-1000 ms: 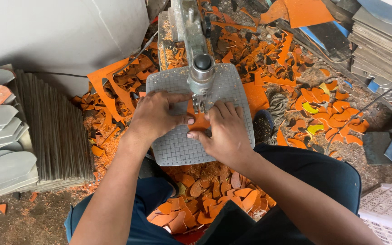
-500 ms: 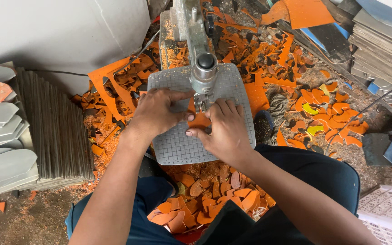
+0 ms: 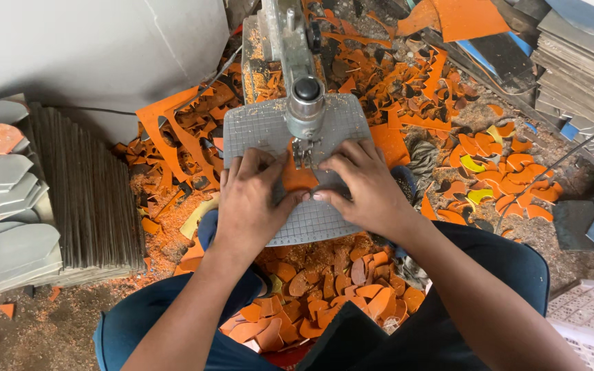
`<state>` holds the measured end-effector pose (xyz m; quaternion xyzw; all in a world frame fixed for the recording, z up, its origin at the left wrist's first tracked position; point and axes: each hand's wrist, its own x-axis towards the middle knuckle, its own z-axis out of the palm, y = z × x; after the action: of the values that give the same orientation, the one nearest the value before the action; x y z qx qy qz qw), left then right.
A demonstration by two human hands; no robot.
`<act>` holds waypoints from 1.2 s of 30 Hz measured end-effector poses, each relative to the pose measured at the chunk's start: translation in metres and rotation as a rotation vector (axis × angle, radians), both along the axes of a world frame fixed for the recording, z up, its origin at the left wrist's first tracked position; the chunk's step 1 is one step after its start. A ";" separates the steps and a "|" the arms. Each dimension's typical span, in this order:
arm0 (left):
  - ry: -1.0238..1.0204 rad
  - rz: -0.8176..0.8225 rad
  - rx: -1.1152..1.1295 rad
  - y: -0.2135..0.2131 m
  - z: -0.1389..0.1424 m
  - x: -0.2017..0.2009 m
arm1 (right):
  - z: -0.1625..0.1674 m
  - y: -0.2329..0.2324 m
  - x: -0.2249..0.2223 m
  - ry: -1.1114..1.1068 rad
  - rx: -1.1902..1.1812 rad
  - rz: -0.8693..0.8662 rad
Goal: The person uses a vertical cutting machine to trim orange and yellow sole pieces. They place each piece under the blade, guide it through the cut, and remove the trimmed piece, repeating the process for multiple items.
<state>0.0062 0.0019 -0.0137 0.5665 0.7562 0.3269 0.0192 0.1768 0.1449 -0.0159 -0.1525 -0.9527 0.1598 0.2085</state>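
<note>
Your left hand (image 3: 252, 199) and right hand (image 3: 362, 184), fingers spread, press the orange piece (image 3: 297, 177) flat, steadying it beneath the saw head (image 3: 305, 103).

This was a small cutting workshop. A metal saw machine (image 3: 302, 82) rose over a gridded grey surface (image 3: 256, 130), and orange offcuts (image 3: 407, 89) and sawdust (image 3: 166, 227) littered the floor around it. Stacks of grey cut sheets (image 3: 8, 227) stood beyond the surface's left edge, with more piled sheets (image 3: 579, 62) past its right corner.
</note>
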 end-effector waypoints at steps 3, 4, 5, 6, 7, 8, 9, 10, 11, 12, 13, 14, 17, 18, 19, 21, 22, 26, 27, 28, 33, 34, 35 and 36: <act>0.001 0.003 0.015 0.002 0.003 0.001 | -0.003 0.006 -0.006 -0.001 -0.027 -0.028; 0.002 0.003 0.010 0.002 0.004 0.000 | -0.004 0.007 -0.008 -0.010 -0.026 -0.039; 0.002 0.004 0.003 0.003 0.005 0.000 | -0.005 0.008 -0.009 -0.020 -0.027 -0.049; 0.000 0.007 -0.005 0.003 0.005 -0.001 | -0.005 0.008 -0.009 -0.023 -0.042 -0.058; 0.007 0.009 -0.016 0.002 0.005 -0.001 | -0.006 0.008 -0.009 -0.028 -0.057 -0.066; 0.015 0.010 -0.026 0.002 0.005 -0.002 | -0.006 0.008 -0.009 -0.034 -0.073 -0.076; 0.024 0.009 -0.036 0.003 0.006 -0.003 | -0.006 0.008 -0.010 -0.015 -0.046 -0.069; 0.019 0.005 -0.050 0.004 0.006 -0.004 | -0.006 0.009 -0.010 0.005 -0.017 -0.062; 0.015 0.000 -0.064 0.005 0.006 -0.006 | -0.006 0.010 -0.011 0.025 0.012 -0.054; 0.011 -0.004 -0.077 0.005 0.007 -0.007 | -0.006 0.011 -0.012 0.013 0.002 -0.045; 0.007 -0.006 -0.092 0.005 0.008 -0.009 | -0.005 0.013 -0.013 0.002 -0.007 -0.036; 0.002 -0.008 -0.107 0.005 0.009 -0.010 | -0.005 0.015 -0.015 -0.010 -0.016 -0.027; -0.010 -0.009 -0.142 0.006 0.011 -0.013 | -0.004 0.019 -0.018 -0.011 -0.023 0.005; -0.014 -0.008 -0.153 0.006 0.012 -0.013 | -0.004 0.020 -0.018 -0.015 -0.034 0.004; -0.008 -0.007 -0.150 0.006 0.012 -0.014 | -0.005 0.020 -0.019 -0.020 -0.045 0.004; 0.003 -0.005 -0.145 0.007 0.012 -0.014 | -0.005 0.020 -0.019 -0.019 -0.055 0.003; -0.005 -0.004 -0.161 0.007 0.012 -0.014 | -0.005 0.020 -0.019 -0.012 -0.051 0.003; -0.011 -0.004 -0.182 0.008 0.013 -0.017 | -0.006 0.021 -0.020 -0.029 -0.073 -0.011; -0.007 -0.006 -0.177 0.009 0.013 -0.017 | -0.006 0.021 -0.020 -0.030 -0.066 -0.014; -0.008 -0.005 -0.181 0.009 0.013 -0.017 | -0.007 0.021 -0.021 -0.030 -0.060 -0.018; -0.015 -0.008 -0.193 0.010 0.015 -0.019 | -0.009 0.022 -0.021 -0.028 -0.033 -0.031; -0.022 -0.006 -0.203 0.010 0.015 -0.019 | -0.010 0.022 -0.021 -0.024 -0.031 -0.031; -0.029 -0.003 -0.213 0.010 0.015 -0.019 | -0.010 0.022 -0.021 -0.020 -0.029 -0.031; -0.036 0.000 -0.222 0.010 0.015 -0.019 | -0.010 0.021 -0.021 -0.017 -0.026 -0.031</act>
<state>-0.0127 0.0122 0.0018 0.5550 0.7872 0.2512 0.0955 0.1554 0.1664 -0.0260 -0.1713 -0.9499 0.1678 0.2006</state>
